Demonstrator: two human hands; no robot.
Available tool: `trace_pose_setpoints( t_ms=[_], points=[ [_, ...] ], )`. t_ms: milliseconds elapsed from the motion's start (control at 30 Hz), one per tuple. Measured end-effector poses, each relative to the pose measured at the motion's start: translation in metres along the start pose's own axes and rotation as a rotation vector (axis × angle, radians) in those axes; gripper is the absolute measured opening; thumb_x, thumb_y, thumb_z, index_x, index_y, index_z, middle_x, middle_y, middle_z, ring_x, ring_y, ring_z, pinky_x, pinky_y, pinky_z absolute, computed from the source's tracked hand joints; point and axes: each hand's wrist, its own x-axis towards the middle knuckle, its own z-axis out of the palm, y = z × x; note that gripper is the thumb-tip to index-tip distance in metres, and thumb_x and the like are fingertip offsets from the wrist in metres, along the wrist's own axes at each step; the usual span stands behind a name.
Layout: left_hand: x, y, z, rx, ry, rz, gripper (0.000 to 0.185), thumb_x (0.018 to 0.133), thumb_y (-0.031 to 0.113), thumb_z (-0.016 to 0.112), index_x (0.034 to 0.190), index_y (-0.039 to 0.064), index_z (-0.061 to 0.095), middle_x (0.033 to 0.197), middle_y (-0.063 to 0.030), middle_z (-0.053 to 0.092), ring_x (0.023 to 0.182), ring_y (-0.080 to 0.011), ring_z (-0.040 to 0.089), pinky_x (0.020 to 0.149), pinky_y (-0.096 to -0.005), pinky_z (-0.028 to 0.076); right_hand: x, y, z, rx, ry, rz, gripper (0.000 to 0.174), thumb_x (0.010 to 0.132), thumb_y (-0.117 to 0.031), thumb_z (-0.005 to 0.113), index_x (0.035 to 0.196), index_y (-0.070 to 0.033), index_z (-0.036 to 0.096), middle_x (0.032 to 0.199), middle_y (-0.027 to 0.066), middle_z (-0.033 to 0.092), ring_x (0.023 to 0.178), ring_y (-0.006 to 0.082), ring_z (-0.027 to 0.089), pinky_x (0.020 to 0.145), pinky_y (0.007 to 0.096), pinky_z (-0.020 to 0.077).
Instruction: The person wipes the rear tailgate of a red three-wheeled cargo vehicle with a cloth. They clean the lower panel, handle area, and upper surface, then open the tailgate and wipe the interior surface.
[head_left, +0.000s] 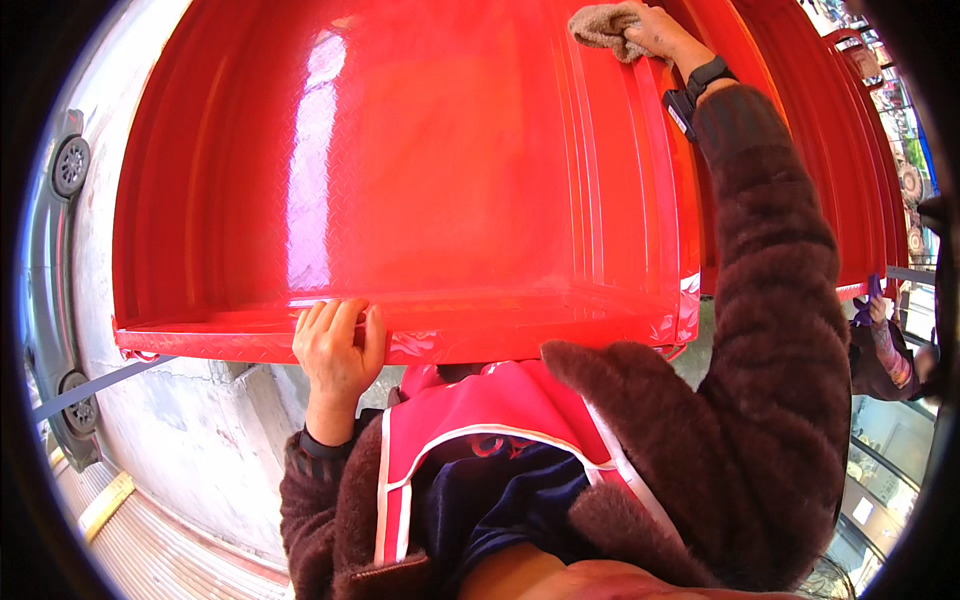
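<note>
A glossy red metal cargo bed (450, 187) with a diamond-patterned floor fills the view before me. My left hand (337, 341) curls its fingers over the near rim (465, 341) of the bed. At the upper right, my right arm reaches along the side wall (607, 195). My right hand (660, 34) holds a bunched beige-brown cloth (607, 30) against the top part of that wall. A black band with a small dark device (679, 112) is on my right wrist. Part of the cloth is hidden under my fingers.
Another red cargo bed (817, 150) stands close on the right. Beyond it, a person's hand (877, 307) holds a purple cloth (866, 311). A dark car (52, 255) is parked at the left, past pale concrete (172, 412). A grey bar (105, 386) extends left from near the bed.
</note>
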Motion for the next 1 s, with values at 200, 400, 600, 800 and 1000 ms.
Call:
trace_pose_setpoints(
  t_ms=[200, 400, 600, 800, 1000],
  points=[
    [0.000, -0.002, 0.001, -0.017, -0.006, 0.009, 0.011, 0.082, 0.015, 0.071, 0.083, 0.005, 0.065, 0.070, -0.0081, 0.059, 0.065, -0.0286, 0.060, 0.061, -0.0389, 0.043, 0.013, -0.024, 0.015, -0.357, 0.133, -0.010, 0.018, 0.091, -0.008, 0.053, 0.092, -0.003, 0.071, 0.081, 0.0122, 0.069, 0.065, 0.0219, 0.068, 0.053, 0.0350, 0.0555],
    [-0.002, -0.003, 0.001, 0.000, -0.010, -0.010, 0.012, 0.082, 0.016, 0.071, 0.080, 0.006, 0.065, 0.069, -0.0080, 0.059, 0.066, -0.0290, 0.060, 0.061, -0.0385, 0.045, 0.007, -0.026, 0.019, 0.036, -0.184, -0.148, 0.014, 0.088, -0.005, 0.058, 0.094, -0.002, 0.070, 0.080, 0.0084, 0.067, 0.063, 0.0166, 0.064, 0.052, 0.0286, 0.0513],
    [-0.005, -0.005, 0.000, -0.009, -0.016, 0.023, 0.014, 0.085, 0.018, 0.069, 0.079, 0.006, 0.065, 0.069, -0.0080, 0.062, 0.066, -0.0286, 0.062, 0.061, -0.0390, 0.047, -0.039, -0.015, 0.032, -0.168, -0.278, -0.280, 0.016, 0.091, -0.012, 0.062, 0.103, -0.003, 0.070, 0.077, 0.0056, 0.065, 0.065, 0.0132, 0.063, 0.054, 0.0268, 0.0509],
    [-0.010, -0.003, 0.001, 0.018, -0.043, -0.018, 0.019, 0.089, 0.024, 0.067, 0.081, 0.006, 0.067, 0.070, -0.0075, 0.065, 0.069, -0.0285, 0.065, 0.062, -0.0393, 0.049, -0.135, -0.004, 0.059, -0.759, -0.027, -0.233, 0.050, 0.085, -0.004, 0.059, 0.135, -0.007, 0.055, 0.132, 0.0185, 0.060, 0.125, 0.0326, 0.057, 0.108, 0.0400, 0.0450],
    [-0.005, -0.012, -0.005, -0.068, -0.180, -0.050, 0.043, 0.096, 0.039, 0.062, 0.122, 0.005, 0.062, 0.106, -0.0172, 0.067, 0.099, -0.0360, 0.065, 0.084, -0.0426, 0.052, -0.248, -0.051, 0.105, -0.732, -0.030, -0.089, 0.054, 0.080, -0.002, 0.057, 0.134, -0.008, 0.057, 0.123, 0.0177, 0.064, 0.110, 0.0354, 0.064, 0.097, 0.0419, 0.0519]
  ],
)
